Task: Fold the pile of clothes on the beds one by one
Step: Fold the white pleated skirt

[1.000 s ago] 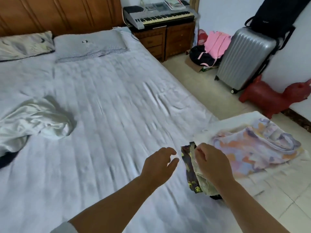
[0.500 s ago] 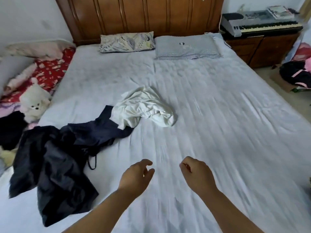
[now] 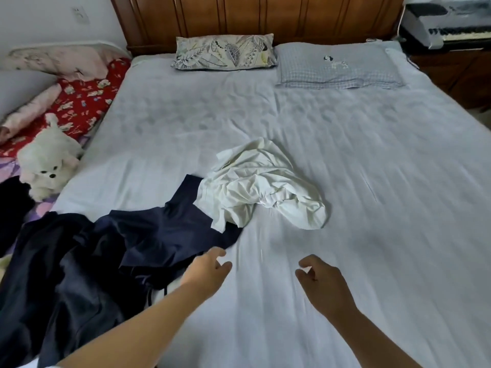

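Observation:
A crumpled white garment (image 3: 263, 185) lies in the middle of the bed (image 3: 372, 181). Partly under its near left edge a navy garment (image 3: 170, 232) spreads toward the left, joining a heap of dark clothes (image 3: 58, 288) at the bed's near left. My left hand (image 3: 208, 270) hovers at the navy garment's near right corner, fingers relaxed, holding nothing. My right hand (image 3: 322, 284) hangs over bare sheet to the right, fingers loosely curled and empty.
Two pillows, a leaf-patterned pillow (image 3: 224, 51) and a blue checked pillow (image 3: 338, 66), lie by the wooden headboard (image 3: 255, 17). A white plush dog (image 3: 47, 168) and a red floral blanket (image 3: 85, 102) sit on the left. A keyboard (image 3: 451, 25) stands at the far right.
My view swung left from the bedside stack to the unfolded clothes. My right hand let go of the folded patterned garment. Both hands have moved forward toward the navy and white garments.

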Demonstrator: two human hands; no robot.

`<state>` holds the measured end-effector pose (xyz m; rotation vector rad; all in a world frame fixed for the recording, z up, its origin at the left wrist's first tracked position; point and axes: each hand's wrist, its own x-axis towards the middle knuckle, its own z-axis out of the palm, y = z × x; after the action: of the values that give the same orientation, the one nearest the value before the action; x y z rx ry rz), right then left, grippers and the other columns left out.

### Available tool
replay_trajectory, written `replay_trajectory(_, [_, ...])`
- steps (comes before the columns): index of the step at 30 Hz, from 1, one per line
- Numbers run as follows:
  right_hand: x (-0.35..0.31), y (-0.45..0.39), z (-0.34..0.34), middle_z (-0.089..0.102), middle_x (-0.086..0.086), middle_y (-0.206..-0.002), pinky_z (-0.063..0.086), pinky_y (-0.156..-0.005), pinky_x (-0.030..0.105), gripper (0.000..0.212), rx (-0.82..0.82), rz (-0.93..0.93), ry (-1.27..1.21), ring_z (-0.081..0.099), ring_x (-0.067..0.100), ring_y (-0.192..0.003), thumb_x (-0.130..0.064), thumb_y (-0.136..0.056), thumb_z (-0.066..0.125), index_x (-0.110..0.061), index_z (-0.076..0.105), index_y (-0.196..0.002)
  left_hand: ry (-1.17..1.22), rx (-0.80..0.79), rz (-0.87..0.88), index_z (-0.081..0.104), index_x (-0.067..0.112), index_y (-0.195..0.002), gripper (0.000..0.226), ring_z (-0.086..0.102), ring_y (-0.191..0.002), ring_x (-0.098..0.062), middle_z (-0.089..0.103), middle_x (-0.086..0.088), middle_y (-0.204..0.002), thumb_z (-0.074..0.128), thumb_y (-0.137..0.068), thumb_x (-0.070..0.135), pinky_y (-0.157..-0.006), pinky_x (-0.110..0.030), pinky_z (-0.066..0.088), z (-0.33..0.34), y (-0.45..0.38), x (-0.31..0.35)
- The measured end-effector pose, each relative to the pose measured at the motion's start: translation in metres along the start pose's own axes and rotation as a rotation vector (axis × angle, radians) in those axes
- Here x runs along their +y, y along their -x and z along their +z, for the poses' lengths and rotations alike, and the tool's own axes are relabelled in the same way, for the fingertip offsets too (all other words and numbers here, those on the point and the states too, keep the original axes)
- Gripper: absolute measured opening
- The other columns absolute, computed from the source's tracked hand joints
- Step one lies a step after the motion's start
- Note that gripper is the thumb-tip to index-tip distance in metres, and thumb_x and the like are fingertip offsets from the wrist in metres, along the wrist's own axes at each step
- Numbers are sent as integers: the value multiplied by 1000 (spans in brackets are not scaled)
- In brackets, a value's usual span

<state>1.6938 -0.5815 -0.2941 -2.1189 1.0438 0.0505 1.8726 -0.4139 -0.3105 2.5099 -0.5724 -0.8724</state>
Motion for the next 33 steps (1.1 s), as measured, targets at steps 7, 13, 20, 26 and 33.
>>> replay_trajectory(7, [28, -138, 41, 50, 2, -127, 43, -93, 29, 37, 38, -37, 238, 52, 18, -115, -30, -95, 51, -21, 48, -130, -373, 72, 129, 38, 40, -138, 47, 16, -142, -21, 3, -4, -158, 50, -93, 39, -105, -34, 36, 19, -141, 1])
replay_trajectory(13, [59, -194, 64, -7, 12, -159, 25, -107, 37, 46, 132, -164, 709, 11, 29, -143, -32, -93, 47, -35, 37, -138, -580, 31, 194, 12, 29, -150, 68, 2, -145, -28, -5, -7, -157, 48, -94, 40, -116, -37, 15, 44, -210, -4])
replay_trajectory(20, [89, -185, 71, 28, -9, -151, 2, -116, 43, 39, 18, -170, 719, -2, 13, -147, -26, -99, 33, -25, 42, -137, -69, 47, 385, 65, 20, -115, 23, 57, -97, -16, 58, 7, -105, 55, -94, 19, -89, -28, 47, 53, -164, -20])
replay_trajectory(26, [82, -105, 67, 67, -1, -76, 48, -80, 27, 15, 42, -476, 449, 68, 13, -89, -11, -74, 78, -18, 68, -64, 177, 15, 284, 48, 51, -96, 45, 53, -59, -7, 57, 9, -73, 47, -89, 7, -49, -12, 40, 57, -91, -24])
replay_trajectory(33, [89, 23, 52, 66, -3, -95, 40, -82, 17, 28, -42, -256, 322, 57, 8, -93, -16, -93, 41, -13, 69, -90, -147, -131, 87, 44, 25, -66, 27, 47, -70, -17, 49, 8, -69, 45, -91, 17, -54, -24, 33, 66, 14, -38])
